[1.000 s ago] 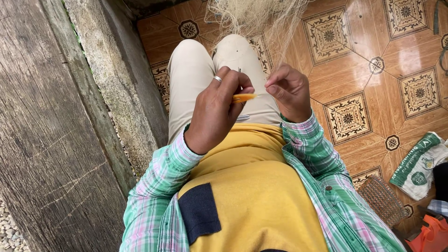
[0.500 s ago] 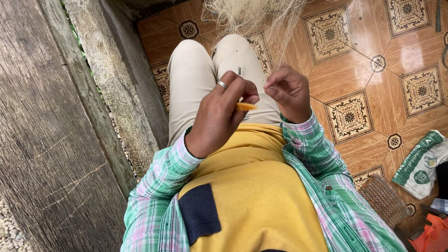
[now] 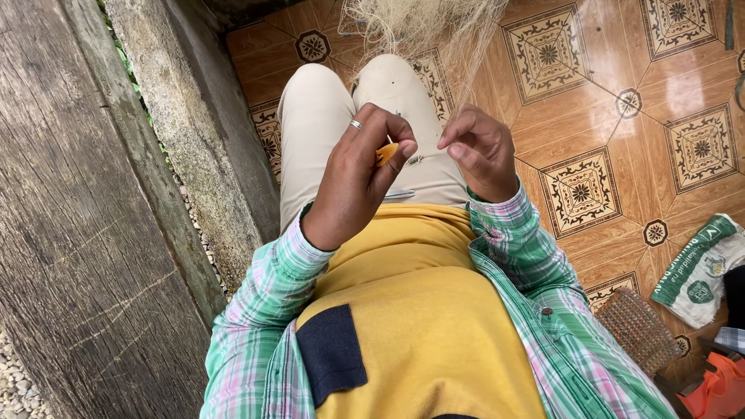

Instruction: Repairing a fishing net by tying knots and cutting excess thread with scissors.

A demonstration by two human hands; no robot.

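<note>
The left hand [image 3: 353,182] has turned over the lap, its fingers clamped on a small orange tool [image 3: 386,153], now mostly hidden. The right hand [image 3: 481,151] has lifted slightly, fingers pinched, probably on a strand of the pale netting [image 3: 419,27].

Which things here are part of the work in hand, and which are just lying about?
In use:
- left hand pinching a small orange tool
- right hand pinching fine thread
- pale net bunched past the knees

Lying about:
- green and white sack on the tiled floor
- woven basket
- orange cloth
- weathered timber beside the person
</note>
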